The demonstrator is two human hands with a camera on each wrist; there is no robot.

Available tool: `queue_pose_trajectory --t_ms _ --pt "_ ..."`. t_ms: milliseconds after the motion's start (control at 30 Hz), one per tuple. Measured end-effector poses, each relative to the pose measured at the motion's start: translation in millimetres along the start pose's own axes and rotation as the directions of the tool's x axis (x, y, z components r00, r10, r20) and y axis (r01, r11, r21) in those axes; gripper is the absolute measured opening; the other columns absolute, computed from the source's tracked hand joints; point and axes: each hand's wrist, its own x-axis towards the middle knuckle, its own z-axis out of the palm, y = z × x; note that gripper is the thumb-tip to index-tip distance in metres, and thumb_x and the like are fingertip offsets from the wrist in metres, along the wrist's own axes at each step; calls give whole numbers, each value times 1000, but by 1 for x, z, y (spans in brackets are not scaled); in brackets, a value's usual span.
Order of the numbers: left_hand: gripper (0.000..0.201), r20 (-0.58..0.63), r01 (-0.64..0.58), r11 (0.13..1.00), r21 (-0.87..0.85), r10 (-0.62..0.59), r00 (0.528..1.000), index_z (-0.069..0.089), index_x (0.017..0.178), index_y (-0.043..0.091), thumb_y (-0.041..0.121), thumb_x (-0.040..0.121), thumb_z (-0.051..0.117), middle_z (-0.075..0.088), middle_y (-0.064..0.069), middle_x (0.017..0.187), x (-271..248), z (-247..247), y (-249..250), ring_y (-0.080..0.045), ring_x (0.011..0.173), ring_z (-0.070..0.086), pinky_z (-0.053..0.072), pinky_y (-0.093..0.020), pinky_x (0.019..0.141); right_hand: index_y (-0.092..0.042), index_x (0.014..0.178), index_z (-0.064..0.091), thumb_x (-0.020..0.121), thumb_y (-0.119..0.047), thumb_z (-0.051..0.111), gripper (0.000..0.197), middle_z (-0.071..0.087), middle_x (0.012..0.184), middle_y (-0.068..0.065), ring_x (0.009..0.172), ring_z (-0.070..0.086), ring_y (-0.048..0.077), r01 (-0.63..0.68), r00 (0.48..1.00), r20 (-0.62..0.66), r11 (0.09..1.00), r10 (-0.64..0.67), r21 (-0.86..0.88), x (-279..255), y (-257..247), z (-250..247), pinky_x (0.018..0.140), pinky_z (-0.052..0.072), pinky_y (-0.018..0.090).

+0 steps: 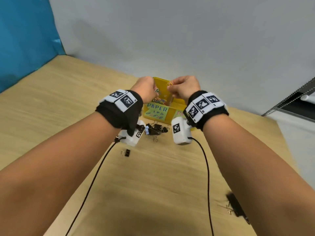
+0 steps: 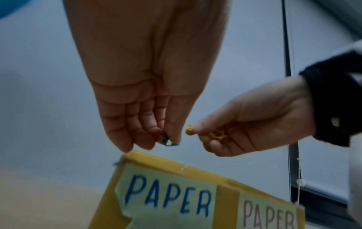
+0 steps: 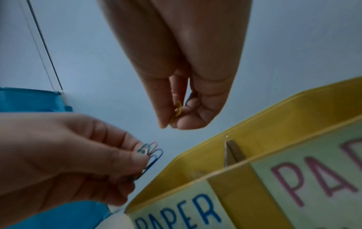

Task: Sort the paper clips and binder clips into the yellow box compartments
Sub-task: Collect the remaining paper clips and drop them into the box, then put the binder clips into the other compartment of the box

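Note:
A yellow box [image 1: 177,109] with a cardboard divider [image 3: 232,152] stands on the table; its left label reads "PAPER" in blue, its right one in pink. Coloured paper clips [image 1: 159,100] lie in the left compartment. My left hand [image 1: 146,89] pinches a small bunch of coloured paper clips [image 3: 151,156] above the box's left side. My right hand [image 1: 185,86] pinches a yellow paper clip [image 1: 169,83] over the box, a little higher. In the left wrist view the blue clip [image 2: 169,143] shows at my left fingertips, the yellow clip [image 2: 213,134] in my right hand.
A heap of black binder clips [image 1: 156,129] lies on the wooden table in front of the box. One binder clip [image 1: 127,152] lies alone nearer me, another [image 1: 236,207] at the right edge. Wrist camera cables [image 1: 95,176] trail toward me. A grey wall stands behind.

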Motion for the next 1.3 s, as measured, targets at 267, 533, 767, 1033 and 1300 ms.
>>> queue_pose_trajectory --t_ms 267,533,767,1033,1300 --pt "37 -16 -42 986 162 45 999 68 107 14 39 93 44 57 -11 123 14 17 -12 -31 120 43 33 -44 101 -7 105 70 87 -13 61 22 72 97 7 88 64 19 -2 998 -60 995 -4 -103 11 6 24 87 52 31" --pt "27 29 -20 1000 16 19 999 59 108 19 13 82 62 49 -7 119 -36 19 -65 -26 117 47 40 -39 104 -18 109 67 90 -21 56 22 60 102 -3 91 54 10 480 877 194 770 -441 -421 -56 23 29 84 48 24" --pt "81 475 -211 949 233 78 876 29 143 24 23 74 71 28 -9 148 -42 65 -64 -29 136 27 29 -42 113 -25 142 35 79 -52 61 73 43 139 10 132 36 33 295 934 358 598 -14 -745 -67 94 46 108 37 46" --pt "40 362 -218 942 254 117 925 55 127 15 11 87 54 54 -16 130 -37 80 -55 -30 121 49 39 -38 106 -12 121 60 84 -16 64 37 61 117 13 112 55 27 214 965 252 758 -68 -616 -63 104 47 95 43 31" --pt "35 314 -91 995 49 71 947 61 121 12 8 87 53 65 -11 119 -61 77 -61 -23 111 58 39 -23 88 -27 141 35 79 -11 58 68 47 130 14 123 43 32 157 946 323 869 4 -469 -84 104 46 105 39 38"
